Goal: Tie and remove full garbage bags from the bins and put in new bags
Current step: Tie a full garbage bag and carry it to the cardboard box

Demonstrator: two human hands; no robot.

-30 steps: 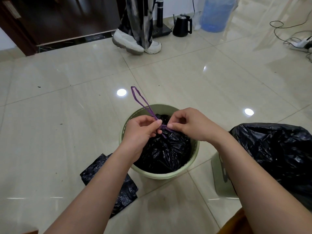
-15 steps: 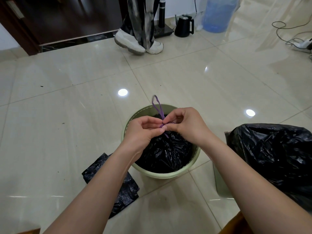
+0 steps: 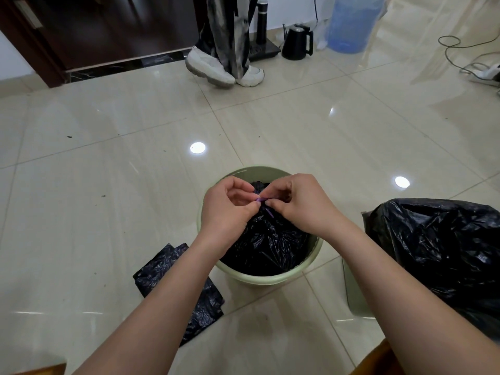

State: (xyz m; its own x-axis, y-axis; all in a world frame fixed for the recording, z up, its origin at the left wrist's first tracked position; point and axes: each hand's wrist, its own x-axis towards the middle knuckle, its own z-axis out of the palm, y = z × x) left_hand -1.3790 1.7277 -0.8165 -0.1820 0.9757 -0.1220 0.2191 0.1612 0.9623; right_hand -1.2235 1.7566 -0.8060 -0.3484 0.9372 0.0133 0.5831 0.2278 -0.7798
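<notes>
A round pale green bin [image 3: 270,278] stands on the tiled floor and holds a gathered black garbage bag [image 3: 266,239]. A purple drawstring [image 3: 262,200] crosses the bag's bunched neck. My left hand [image 3: 226,209] pinches the drawstring from the left. My right hand [image 3: 300,204] pinches it from the right, fingertips nearly meeting over the neck. A second green bin [image 3: 357,296] at the right carries a full black bag [image 3: 443,255] bulging over its top. Folded new black bags [image 3: 176,277] lie flat on the floor left of the round bin.
A person's legs in white shoes [image 3: 224,69] stand at the back. A black kettle [image 3: 297,46], a dark flask [image 3: 262,23] and a blue water jug [image 3: 351,23] sit by the far wall. A cable and power strip [image 3: 484,73] lie at the far right.
The long purple loop that stood up above the bin has been drawn down into the knot. Both hands have closed together over the bag's neck.
</notes>
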